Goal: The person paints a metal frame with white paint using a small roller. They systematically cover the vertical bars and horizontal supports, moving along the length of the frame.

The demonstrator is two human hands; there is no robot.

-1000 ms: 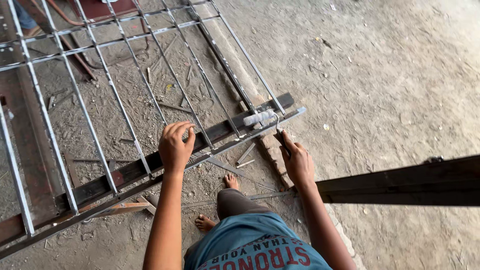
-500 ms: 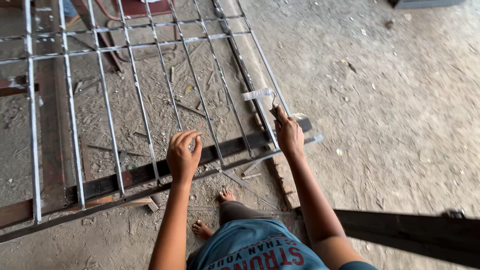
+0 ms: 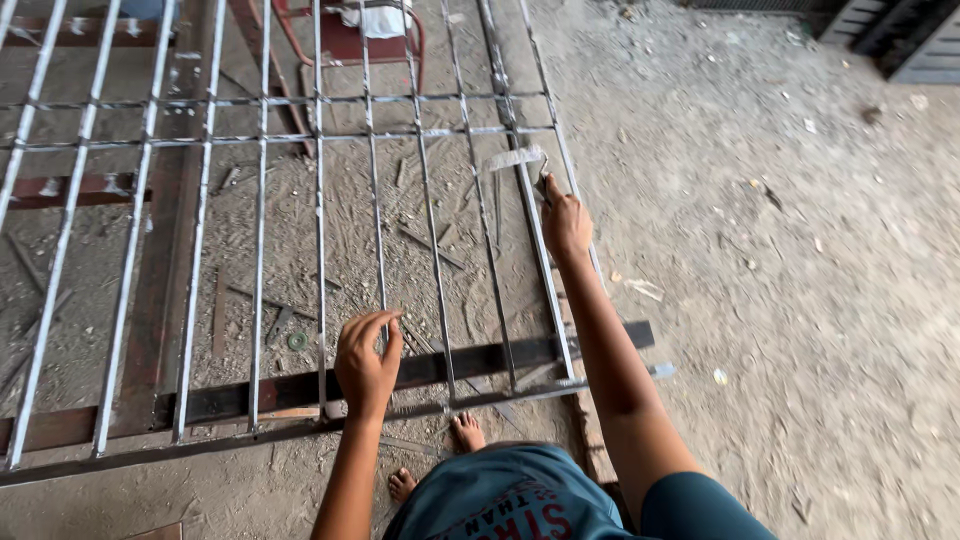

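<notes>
A grey-painted metal grille [image 3: 320,250] of several upright bars and two crossbars lies flat over the dirt floor. My left hand [image 3: 368,365] is at its near end, fingers hooked around one upright bar just above the bottom rail. My right hand [image 3: 565,222] reaches farther out along the right-hand bars and grips the handle of a small paint roller [image 3: 515,158] coated in silver-grey paint. The roller head rests on a bar just below the lower crossbar.
A dark flat steel bar [image 3: 500,355] lies crosswise under the grille's near end. A rusty beam [image 3: 160,300] runs under the left side. A red chair frame [image 3: 345,40] stands beyond the grille. Metal scraps litter the ground. My bare feet [image 3: 465,432] are at the near edge.
My right hand has carried the roller away from me, up along the right-hand bars toward the crossbars. My left hand stays on a bar near the bottom rail.
</notes>
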